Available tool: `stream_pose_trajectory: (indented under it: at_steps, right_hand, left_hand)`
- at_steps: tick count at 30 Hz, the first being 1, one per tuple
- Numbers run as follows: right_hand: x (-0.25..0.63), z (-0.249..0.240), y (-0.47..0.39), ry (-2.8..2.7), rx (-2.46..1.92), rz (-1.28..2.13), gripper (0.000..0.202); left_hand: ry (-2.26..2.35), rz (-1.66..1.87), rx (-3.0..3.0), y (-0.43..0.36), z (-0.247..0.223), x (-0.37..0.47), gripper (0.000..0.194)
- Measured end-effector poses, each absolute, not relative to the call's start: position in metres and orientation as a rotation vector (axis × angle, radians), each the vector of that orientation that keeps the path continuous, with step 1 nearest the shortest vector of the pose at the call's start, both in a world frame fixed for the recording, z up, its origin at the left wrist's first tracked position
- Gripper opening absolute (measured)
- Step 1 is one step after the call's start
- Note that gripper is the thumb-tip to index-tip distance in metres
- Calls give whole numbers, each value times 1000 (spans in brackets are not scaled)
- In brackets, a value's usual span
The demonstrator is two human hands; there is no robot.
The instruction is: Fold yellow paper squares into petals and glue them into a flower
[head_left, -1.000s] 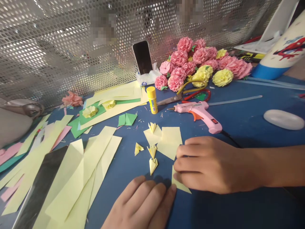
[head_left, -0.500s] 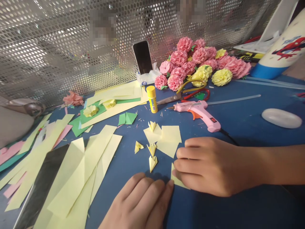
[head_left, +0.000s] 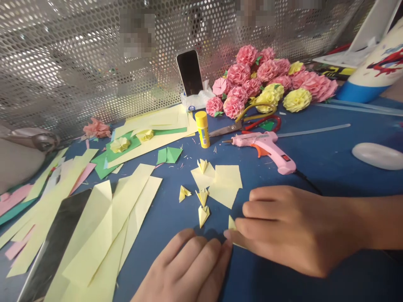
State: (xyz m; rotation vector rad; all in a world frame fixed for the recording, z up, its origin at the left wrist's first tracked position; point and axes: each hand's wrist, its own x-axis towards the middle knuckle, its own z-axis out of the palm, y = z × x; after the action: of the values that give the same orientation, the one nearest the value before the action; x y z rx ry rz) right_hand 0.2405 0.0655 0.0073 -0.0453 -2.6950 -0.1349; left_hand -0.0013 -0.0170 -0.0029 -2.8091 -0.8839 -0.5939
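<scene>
A small pale-yellow paper piece lies on the blue table, mostly hidden under my right hand, whose curled fingers press on it. My left hand rests at the bottom centre with fingers bent and together. Its fingertips hold the paper's left side against the table, meeting the right fingertips there. Just beyond my hands are several small folded yellow paper pieces, the nearest being a pointed one. Two flat yellow paper squares overlap behind them.
A pink glue gun, scissors and a yellow glue stick lie or stand ahead. Pink and yellow paper flowers pile at the back, beside a propped phone. Yellow paper strips cover the left; a white oval object is right.
My right hand has slid slightly right and towards me, its fingers covering more of the paper's near part. My left hand has barely moved and stays at the paper's left side.
</scene>
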Motion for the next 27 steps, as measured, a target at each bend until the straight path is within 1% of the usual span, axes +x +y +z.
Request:
stream_pose_trajectory:
  at_steps: [3,8,13,17,20,21,22,25,27]
  right_hand:
    - [242,11,62,-2760,-21,-94,36]
    - [243,19,55,-2871,-162,-146,24]
    - [245,23,53,-2907,-130,-165,27]
    - [248,17,60,-2857,-267,14,18]
    - [248,11,63,-2843,-318,156,35]
    - [247,10,63,-2848,-314,198,34]
    - [247,9,64,-2846,-311,242,29]
    - [246,7,67,-2819,-322,373,5]
    - [246,6,71,-2785,-331,441,12]
  left_hand:
    - [-896,-588,-2816,-18,-3,-1,28]
    - [-897,-611,-2822,-16,-3,-1,27]
    - [-920,-587,-2849,-19,-4,-3,28]
    - [-931,-532,-2886,-21,-7,-5,30]
    - [-928,-542,-2888,-21,-8,-6,31]
    - [-932,-550,-2885,-21,-8,-6,30]
    - [-939,-559,-2876,-20,-9,-6,30]
    - [-928,-532,-2875,-18,-10,-7,30]
    - [-905,-496,-2899,-16,-12,-9,31]
